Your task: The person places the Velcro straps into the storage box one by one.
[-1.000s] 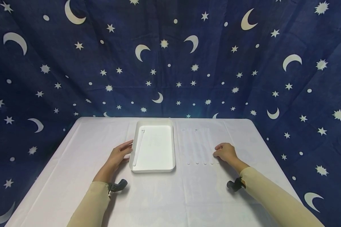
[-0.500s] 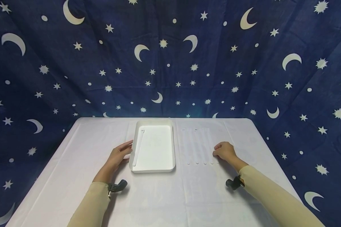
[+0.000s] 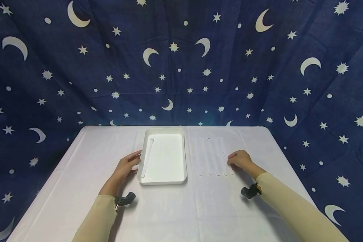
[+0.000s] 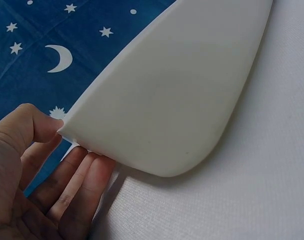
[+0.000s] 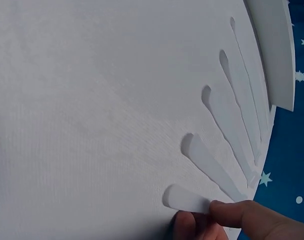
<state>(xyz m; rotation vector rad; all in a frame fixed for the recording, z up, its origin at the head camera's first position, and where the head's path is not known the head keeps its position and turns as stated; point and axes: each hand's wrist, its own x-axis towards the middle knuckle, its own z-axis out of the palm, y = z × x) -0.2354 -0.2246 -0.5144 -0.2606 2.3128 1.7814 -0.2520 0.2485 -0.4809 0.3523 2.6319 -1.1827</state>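
My left hand rests with its fingertips against the left wall of a shallow white tray; the left wrist view shows thumb and fingers at the tray's edge. One white strap with a slotted head lies lengthwise inside the tray, near its left wall. To the tray's right, several similar straps lie side by side on the white cloth. With thumb and fingers, my right hand pinches the rightmost strap along its length, a short way from its rounded end.
A white cloth covers the table. Behind it hangs a dark blue curtain with moons and stars. A black wrist mount sits on the left wrist, another wrist mount on the right, both close over the cloth.
My right hand has shifted very slightly, and the edge of the rightmost strap beside it now shows as a bright line. The left hand and the tray have stayed in place.
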